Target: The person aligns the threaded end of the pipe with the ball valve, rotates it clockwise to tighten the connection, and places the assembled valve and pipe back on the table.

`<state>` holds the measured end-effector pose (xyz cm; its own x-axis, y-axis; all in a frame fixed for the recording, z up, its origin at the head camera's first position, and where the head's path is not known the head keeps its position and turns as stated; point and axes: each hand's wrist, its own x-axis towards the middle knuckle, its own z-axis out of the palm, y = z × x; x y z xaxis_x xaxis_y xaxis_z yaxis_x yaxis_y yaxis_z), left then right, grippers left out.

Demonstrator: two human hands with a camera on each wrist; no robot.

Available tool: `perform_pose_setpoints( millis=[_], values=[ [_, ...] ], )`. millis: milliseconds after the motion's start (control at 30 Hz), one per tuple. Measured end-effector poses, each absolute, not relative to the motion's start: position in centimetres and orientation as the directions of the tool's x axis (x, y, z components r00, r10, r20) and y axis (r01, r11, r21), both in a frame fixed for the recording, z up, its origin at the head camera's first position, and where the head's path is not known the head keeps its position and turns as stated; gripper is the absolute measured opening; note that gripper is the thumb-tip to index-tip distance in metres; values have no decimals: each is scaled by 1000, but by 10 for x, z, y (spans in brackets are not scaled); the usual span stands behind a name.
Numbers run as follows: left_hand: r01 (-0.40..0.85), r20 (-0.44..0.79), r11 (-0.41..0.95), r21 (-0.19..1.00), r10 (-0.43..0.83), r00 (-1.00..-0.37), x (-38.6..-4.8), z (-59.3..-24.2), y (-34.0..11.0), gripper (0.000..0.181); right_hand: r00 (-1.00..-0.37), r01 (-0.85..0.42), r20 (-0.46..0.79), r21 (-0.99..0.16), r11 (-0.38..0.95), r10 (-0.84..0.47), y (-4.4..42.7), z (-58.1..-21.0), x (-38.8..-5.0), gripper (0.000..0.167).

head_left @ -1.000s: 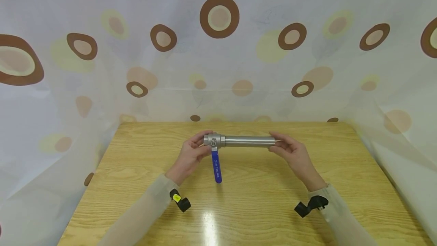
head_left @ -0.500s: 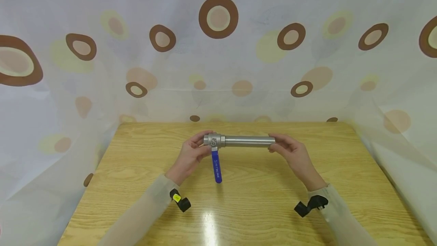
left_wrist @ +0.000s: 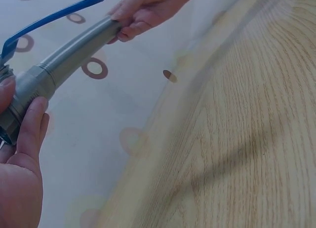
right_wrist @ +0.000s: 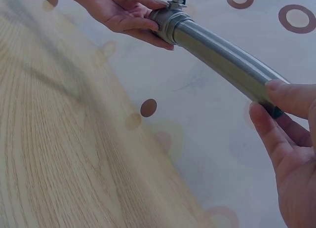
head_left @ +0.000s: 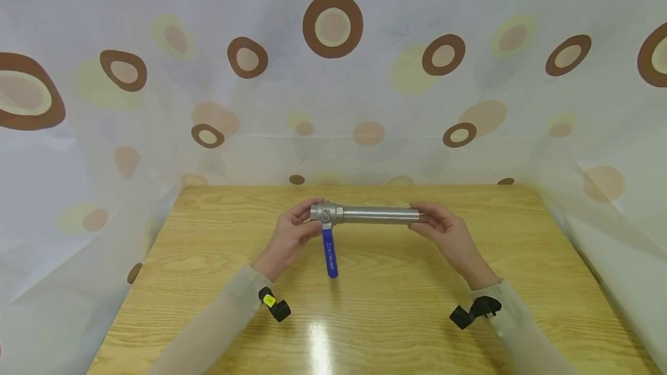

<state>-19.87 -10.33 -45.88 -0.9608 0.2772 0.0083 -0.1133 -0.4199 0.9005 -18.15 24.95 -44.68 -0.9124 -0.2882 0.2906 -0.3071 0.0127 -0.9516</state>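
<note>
A steel ball valve (head_left: 326, 213) with a blue lever handle (head_left: 330, 252) is joined end to end with a straight steel pipe (head_left: 380, 215). The pair is held level above the table, the lever pointing toward me. My left hand (head_left: 290, 238) grips the valve body between thumb and fingers. At the pipe's far right end, my right hand (head_left: 452, 239) pinches the tip, thumb below and fingers behind. In the left wrist view, the valve's open end (left_wrist: 9, 132) shows by the left fingers. The joint between valve and pipe (right_wrist: 174, 31) is plain in the right wrist view.
The wood-grain table (head_left: 365, 317) spreads under both hands, with a bright light reflection near its front. A white sheet with brown and yellow circles (head_left: 333, 103) hangs behind and along both sides. A small black camera is strapped to each wrist.
The valve and pipe stay in nearly the same place, held by both hands. My right fingers shift slightly at the pipe's end, over its tip and back.
</note>
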Motion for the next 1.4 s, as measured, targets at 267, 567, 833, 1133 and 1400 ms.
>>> perform_pose_setpoints(
  millis=[267,567,833,1133,1400],
  values=[
    [-119,9,-429,896,284,-959,-200,-459,-103,51,-920,-306,287,-952,31,-267,250,-447,-182,40],
    [-121,6,-423,898,287,-958,-199,-460,-103,51,-930,-287,266,-957,47,-255,250,-447,-181,40],
    [-124,1,-417,900,288,-958,-198,-460,-103,49,-930,-296,272,-953,63,-247,250,-449,-180,39],
    [-113,12,-417,902,285,-958,-198,-460,-103,49,-915,-303,285,-953,23,-285,251,-447,-179,45],
    [-116,11,-419,901,287,-958,-199,-460,-102,49,-915,-336,311,-940,59,-258,250,-447,-180,40]
  ],
)
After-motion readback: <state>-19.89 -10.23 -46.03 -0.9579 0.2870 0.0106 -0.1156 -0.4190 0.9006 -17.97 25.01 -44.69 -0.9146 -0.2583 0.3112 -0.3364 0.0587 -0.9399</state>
